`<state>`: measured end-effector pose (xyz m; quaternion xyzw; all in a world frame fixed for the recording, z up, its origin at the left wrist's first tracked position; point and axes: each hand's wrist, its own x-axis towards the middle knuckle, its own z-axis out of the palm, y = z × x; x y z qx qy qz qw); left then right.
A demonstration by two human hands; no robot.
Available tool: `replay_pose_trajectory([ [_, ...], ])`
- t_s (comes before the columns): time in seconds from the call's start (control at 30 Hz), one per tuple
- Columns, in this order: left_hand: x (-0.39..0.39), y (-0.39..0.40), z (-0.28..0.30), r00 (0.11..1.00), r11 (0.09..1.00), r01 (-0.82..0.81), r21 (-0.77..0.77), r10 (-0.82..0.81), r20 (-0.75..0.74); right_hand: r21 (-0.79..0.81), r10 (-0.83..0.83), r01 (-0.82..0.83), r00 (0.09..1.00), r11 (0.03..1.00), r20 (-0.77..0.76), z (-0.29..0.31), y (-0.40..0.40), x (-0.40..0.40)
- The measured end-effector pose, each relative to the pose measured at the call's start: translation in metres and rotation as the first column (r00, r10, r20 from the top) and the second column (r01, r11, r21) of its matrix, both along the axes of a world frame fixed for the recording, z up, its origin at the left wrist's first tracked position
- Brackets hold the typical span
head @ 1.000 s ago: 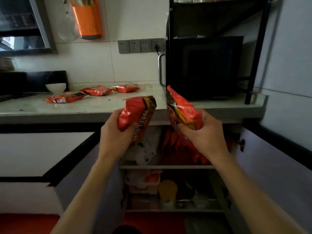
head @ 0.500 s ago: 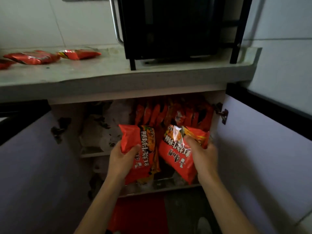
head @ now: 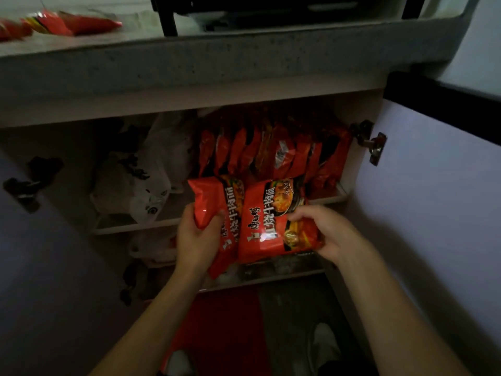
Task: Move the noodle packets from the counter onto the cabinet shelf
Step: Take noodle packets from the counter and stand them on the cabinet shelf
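done: row of red foil noodle packets (head: 273, 153) upright on cabinet shelf (head: 340, 195) | now: left hand (head: 196, 237) fingers grip one red packet (head: 214, 204), right hand (head: 329, 233) another (head: 271, 221), at shelf front | left: red packets (head: 67, 23) on grey stone tabletop (head: 217, 63)

Held packets (head: 252, 221) before shelved row (head: 273, 153)

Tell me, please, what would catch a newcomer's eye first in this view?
Two bright red noodle packets stand out at centre, one in the left hand, the other in the right hand, before the open cabinet. Behind them, a row of upright red packets fills the shelf, beside white plastic bags. More packets lie on the counter, upper left.
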<state>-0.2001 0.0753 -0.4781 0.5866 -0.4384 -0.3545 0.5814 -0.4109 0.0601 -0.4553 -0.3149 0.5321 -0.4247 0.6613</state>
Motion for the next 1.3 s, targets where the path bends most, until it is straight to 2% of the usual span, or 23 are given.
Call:
replay_pose_trajectory([
  [0.07, -0.004, 0.000, -0.003, 1.000, 1.000, 0.006, -0.009, -0.006, 0.010, -0.006, 0.052, -0.053, 0.997, 0.999, -0.061, -0.005, -0.001, 0.001],
  [0.13, -0.007, 0.000, -0.004, 1.000, 1.000, 0.008, -0.005, -0.008, 0.000, -0.031, 0.035, -0.038, 0.997, 0.999, -0.075, -0.006, -0.002, 0.001],
  [0.3, -0.006, -0.007, -0.002, 0.997, 0.999, -0.020, -0.035, 0.017, -0.074, -0.159, -0.155, 0.146, 0.987, 0.976, -0.046, 0.001, -0.002, 0.001],
  [0.47, -0.014, -0.051, 0.008, 0.999, 0.992, 0.001, -0.126, 0.004, 0.047, -0.268, -0.257, 0.241, 0.966, 0.933, -0.024, 0.009, -0.004, -0.001],
  [0.67, -0.050, -0.114, 0.005, 0.975, 0.967, 0.128, -0.222, -0.081, 0.208, -0.391, -0.325, 0.247, 0.935, 0.887, -0.145, 0.010, -0.013, -0.011],
  [0.73, -0.064, -0.128, 0.000, 0.931, 0.941, 0.299, -0.158, -0.252, 0.263, -0.402, -0.337, 0.242, 0.923, 0.883, -0.186, 0.006, -0.015, -0.014],
  [0.83, -0.062, -0.138, -0.003, 0.802, 0.852, 0.519, 0.065, -0.512, 0.309, -0.418, -0.330, 0.210, 0.914, 0.884, -0.238, 0.001, -0.016, -0.022],
  [0.93, -0.039, -0.151, -0.001, 0.701, 0.796, 0.578, 0.176, -0.596, 0.392, -0.449, -0.326, 0.177, 0.903, 0.876, -0.281, -0.001, -0.017, -0.033],
  [1.03, -0.028, -0.157, -0.004, 0.596, 0.784, 0.543, 0.300, -0.612, 0.520, -0.456, -0.328, 0.176, 0.902, 0.872, -0.280, -0.005, -0.017, -0.041],
  [1.13, -0.036, -0.162, -0.004, 0.603, 0.808, 0.521, 0.275, -0.576, 0.552, -0.460, -0.315, 0.168, 0.911, 0.872, -0.266, -0.007, -0.015, -0.039],
  [1.23, -0.049, -0.163, 0.001, 0.685, 0.816, 0.552, 0.168, -0.559, 0.467, -0.482, -0.306, 0.159, 0.920, 0.862, -0.244, -0.004, -0.015, -0.037],
  [1.3, -0.053, -0.165, -0.002, 0.704, 0.817, 0.562, 0.128, -0.554, 0.444, -0.492, -0.302, 0.160, 0.926, 0.856, -0.225, -0.002, -0.015, -0.036],
])
